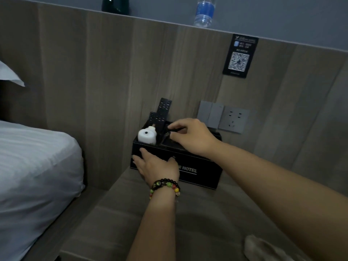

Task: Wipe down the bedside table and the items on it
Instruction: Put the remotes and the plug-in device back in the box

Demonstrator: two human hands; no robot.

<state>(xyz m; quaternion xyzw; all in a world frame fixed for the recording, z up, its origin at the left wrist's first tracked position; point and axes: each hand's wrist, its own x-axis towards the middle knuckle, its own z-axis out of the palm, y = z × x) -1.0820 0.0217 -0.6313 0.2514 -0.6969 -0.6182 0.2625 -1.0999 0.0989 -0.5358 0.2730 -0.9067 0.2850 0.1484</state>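
Black organiser box [199, 178], lettered "HOTEL" on its front: stands at the back of the wood-grain desk [120, 219], against the panelled wall.
Two remote controls [163, 110]: upright in the box's rear left compartment.
White plug-in device [146, 136]: in the box's front left compartment.
Left hand [157, 166], beaded bracelets [165, 186] at the wrist: fingers straight, laid flat against the box's front left face.
Right hand [192, 136]: above the box's right compartment, thumb and fingers curled, pinching a small dark item [170, 133] too dim to identify.
Cloth [263, 247]: crumpled on the desk, well in front of the box, to the right.
Switch and socket panel [223, 117]: on the wall just right of the box.
Bed [37, 166]: left of the box.
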